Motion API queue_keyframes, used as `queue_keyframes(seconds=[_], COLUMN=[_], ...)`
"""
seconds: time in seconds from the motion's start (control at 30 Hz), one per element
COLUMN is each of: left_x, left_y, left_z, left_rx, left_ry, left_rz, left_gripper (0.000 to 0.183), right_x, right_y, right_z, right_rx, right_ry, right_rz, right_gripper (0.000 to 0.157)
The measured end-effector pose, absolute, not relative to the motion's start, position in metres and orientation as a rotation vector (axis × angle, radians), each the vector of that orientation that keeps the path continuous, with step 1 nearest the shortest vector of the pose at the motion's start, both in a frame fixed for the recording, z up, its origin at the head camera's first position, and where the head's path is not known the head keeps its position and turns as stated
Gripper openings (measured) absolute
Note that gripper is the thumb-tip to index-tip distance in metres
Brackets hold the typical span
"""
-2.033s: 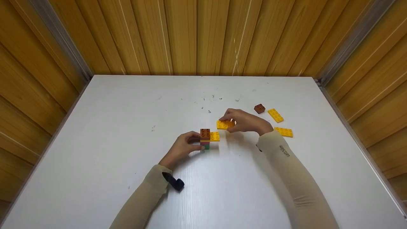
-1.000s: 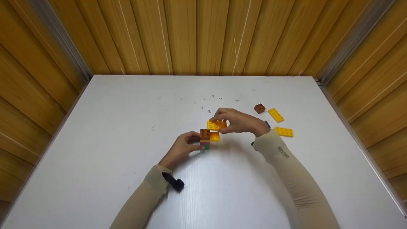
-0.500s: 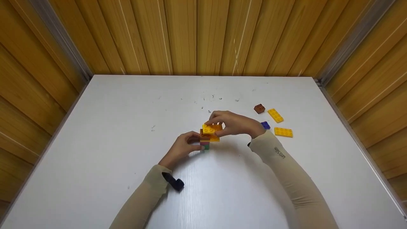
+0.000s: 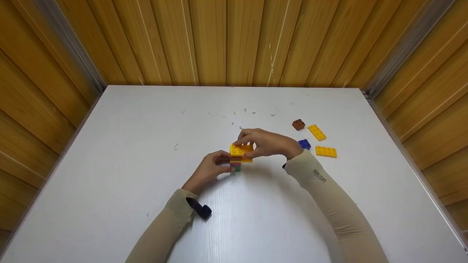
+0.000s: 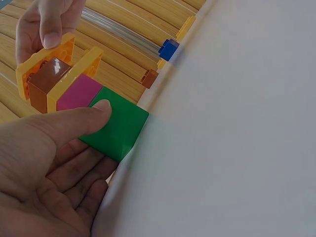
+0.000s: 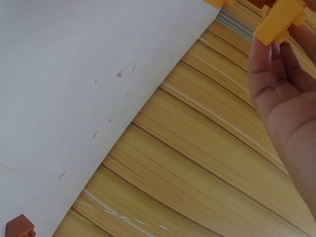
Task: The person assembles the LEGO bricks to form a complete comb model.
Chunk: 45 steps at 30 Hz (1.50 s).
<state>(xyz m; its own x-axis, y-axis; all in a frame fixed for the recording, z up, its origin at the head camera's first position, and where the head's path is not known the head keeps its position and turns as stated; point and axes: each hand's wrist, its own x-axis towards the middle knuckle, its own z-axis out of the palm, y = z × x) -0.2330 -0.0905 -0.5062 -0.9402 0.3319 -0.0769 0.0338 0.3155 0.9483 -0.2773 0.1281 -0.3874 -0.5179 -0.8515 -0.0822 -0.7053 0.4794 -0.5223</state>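
Note:
A small stack of toy building bricks stands on the white table. My left hand [image 4: 209,168] grips it low, its thumb across the green brick [image 5: 121,123] at the bottom. Above that come a magenta brick [image 5: 79,91], a yellow plate [image 5: 93,57] jutting to the right, and a brown brick [image 5: 47,84]. With thumb and fingers my right hand [image 4: 268,142] pinches another yellow plate [image 4: 237,150], which lies over the brown brick. Some of the brown brick's studs still show under it in the left wrist view; whether it is pressed fully down, I cannot tell.
To the right on the white table [image 4: 146,146] lie a brown brick [image 4: 298,124], a blue brick [image 4: 304,144] and two yellow plates, one angled [image 4: 317,132], one lower [image 4: 326,152]. Wood-patterned panels [image 4: 226,44] rise behind the table and at both sides.
My right hand has carried the yellow plate left and down onto the top of the stack. The blue brick has come into view from behind the right wrist. My left hand stays in place.

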Motion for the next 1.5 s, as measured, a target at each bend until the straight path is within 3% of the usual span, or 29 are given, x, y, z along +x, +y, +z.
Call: queue_keyframes(seconds=[1.5], left_x=[-0.2321], left_y=[-0.0904], left_z=[-0.5048], left_rx=[0.290], left_ry=[2.322], left_rz=[1.656], left_gripper=[0.039], right_x=[-0.2748], right_y=[0.1222], right_z=[-0.3822], right_rx=[-1.239], right_ry=[2.420], right_rz=[-0.515], right_gripper=[0.043])
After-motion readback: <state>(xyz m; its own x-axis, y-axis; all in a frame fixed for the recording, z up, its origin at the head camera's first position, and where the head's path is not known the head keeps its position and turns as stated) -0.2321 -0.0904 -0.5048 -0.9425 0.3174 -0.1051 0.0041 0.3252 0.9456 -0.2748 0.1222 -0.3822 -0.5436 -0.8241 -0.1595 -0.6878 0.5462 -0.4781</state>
